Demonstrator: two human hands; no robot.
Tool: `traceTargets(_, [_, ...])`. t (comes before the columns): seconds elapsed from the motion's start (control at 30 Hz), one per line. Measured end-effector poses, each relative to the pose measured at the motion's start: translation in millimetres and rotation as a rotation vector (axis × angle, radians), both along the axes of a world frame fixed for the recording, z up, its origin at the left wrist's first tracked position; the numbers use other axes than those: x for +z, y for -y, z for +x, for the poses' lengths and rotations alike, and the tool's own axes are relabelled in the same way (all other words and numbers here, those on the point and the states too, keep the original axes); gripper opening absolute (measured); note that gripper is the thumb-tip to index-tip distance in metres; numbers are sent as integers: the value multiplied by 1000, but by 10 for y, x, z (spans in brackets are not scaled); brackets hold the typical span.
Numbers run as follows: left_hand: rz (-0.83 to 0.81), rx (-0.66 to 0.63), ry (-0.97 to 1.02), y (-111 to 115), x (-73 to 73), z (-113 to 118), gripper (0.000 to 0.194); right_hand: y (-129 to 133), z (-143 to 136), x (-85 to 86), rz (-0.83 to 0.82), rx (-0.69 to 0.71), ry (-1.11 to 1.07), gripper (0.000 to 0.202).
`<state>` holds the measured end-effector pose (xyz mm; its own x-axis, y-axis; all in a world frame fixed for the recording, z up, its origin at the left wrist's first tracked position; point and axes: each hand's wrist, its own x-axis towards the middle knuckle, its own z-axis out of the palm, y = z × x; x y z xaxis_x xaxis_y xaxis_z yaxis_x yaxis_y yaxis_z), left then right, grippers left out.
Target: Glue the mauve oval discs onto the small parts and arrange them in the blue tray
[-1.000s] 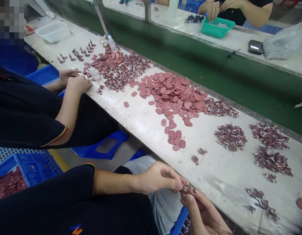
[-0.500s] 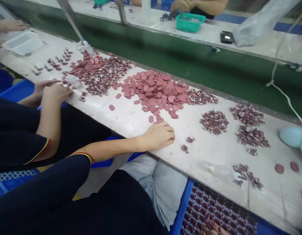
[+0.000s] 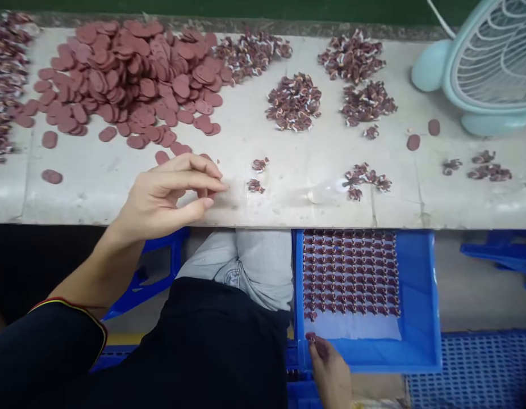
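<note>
My left hand (image 3: pixel 171 196) is over the table's front edge, thumb and fingertips close together around a small reddish bit, mostly hidden. Just right of it lie two small dark-red assembled pieces (image 3: pixel 257 186). Beyond the hand is a big heap of flat pinkish-red oval discs (image 3: pixel 147 85). Below the table edge, my right hand (image 3: pixel 331 369) pinches a small dark-red piece (image 3: pixel 310 337) at the near left corner of a blue tray (image 3: pixel 418 295). Rows of similar dark-red pieces (image 3: pixel 350 272) fill the tray's far part, on a pale sheet.
Several piles of dark-red pieces (image 3: pixel 293 102) sit on the white table (image 3: pixel 229 210). A clear bottle with a thin nozzle (image 3: pixel 322 191) lies near the front edge, its tip by more pieces. A light-blue fan (image 3: pixel 493 62) stands at the back right.
The view has swung right and down, bringing the fan and tray into fuller view. My left hand's fingers have lifted and straightened. My right hand now shows at the tray's near left corner.
</note>
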<state>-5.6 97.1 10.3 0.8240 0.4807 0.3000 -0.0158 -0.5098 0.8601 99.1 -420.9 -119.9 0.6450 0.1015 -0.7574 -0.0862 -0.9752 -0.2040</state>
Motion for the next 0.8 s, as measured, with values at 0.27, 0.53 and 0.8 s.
traceTargets(0.27, [-195, 39, 67, 45, 31, 54, 25, -100, -27, -231, -103, 144, -164, 53])
traceTargets(0.53, [-295, 72, 163, 31, 38, -7, 24, -95, 8, -347, -56, 143, -212, 49])
traceTargets(0.8, [-402, 167, 134, 66, 71, -231, 24, -227, 237, -148, 67, -39, -176, 42])
